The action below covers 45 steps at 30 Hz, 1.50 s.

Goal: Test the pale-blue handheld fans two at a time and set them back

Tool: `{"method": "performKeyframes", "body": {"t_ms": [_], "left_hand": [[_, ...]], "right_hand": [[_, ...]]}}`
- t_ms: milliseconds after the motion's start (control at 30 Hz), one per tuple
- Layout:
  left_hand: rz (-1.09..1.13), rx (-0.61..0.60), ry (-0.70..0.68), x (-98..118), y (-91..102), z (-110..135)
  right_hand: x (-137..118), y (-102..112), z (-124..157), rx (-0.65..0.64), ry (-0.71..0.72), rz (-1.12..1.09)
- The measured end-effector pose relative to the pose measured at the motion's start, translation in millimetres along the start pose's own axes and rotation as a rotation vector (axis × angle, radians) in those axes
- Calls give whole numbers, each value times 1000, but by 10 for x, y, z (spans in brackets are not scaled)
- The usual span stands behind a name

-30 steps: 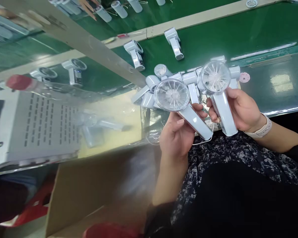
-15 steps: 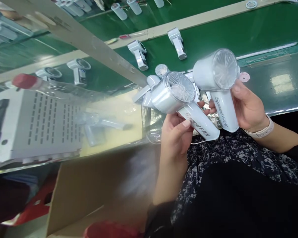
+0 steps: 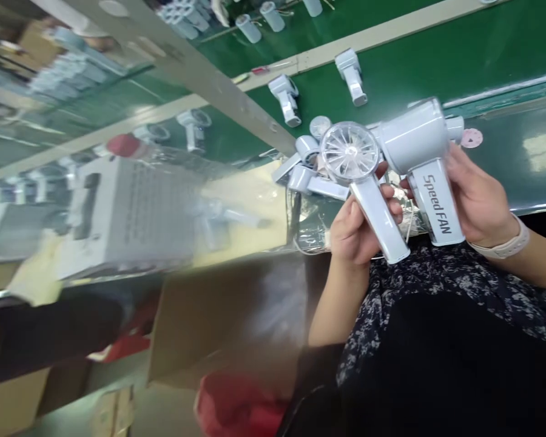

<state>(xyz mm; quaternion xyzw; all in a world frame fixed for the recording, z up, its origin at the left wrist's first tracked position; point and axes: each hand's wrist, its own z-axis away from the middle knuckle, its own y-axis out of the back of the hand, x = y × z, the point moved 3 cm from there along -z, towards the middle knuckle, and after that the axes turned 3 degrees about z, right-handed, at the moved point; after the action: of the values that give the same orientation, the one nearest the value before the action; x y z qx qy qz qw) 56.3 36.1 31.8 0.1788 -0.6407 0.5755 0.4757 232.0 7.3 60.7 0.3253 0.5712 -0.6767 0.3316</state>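
My left hand (image 3: 357,227) is closed round the handle of a white handheld fan (image 3: 351,152), whose clear spoked grille faces me. In my right hand (image 3: 480,200), gripped by its handle, is a second handheld fan (image 3: 416,136), turned so that its smooth barrel shows side-on and "Speed FAN" reads down the handle. Both are held close together above the bench edge, in front of my lap. Behind the left one, more white fan pieces (image 3: 307,149) lie in a loose pile, partly hidden by my hand and the fan.
A slanted metal post (image 3: 218,91) rises left of the pile. Beyond it, fan bodies (image 3: 284,97) stand on the green belt (image 3: 404,67). To the left are a grey vented box (image 3: 155,212) and a red-capped bottle (image 3: 124,145), both blurred. Below is an open cardboard box (image 3: 200,328).
The left fan has turned so its grille faces me and its lettering no longer shows. The right fan has rotated to show its side. The camera view has swung left.
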Motion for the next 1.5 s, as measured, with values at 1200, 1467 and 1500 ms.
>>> {"method": "performKeyframes", "body": {"t_ms": [1200, 1467, 1500], "left_hand": [[-201, 89, -188, 3, 100, 4], [-223, 59, -173, 1, 85, 49], [-245, 55, -179, 8, 90, 57]], "right_hand": [[48, 93, 5, -33, -9, 19], [143, 120, -32, 10, -54, 69], [135, 121, -27, -14, -45, 88]]}}
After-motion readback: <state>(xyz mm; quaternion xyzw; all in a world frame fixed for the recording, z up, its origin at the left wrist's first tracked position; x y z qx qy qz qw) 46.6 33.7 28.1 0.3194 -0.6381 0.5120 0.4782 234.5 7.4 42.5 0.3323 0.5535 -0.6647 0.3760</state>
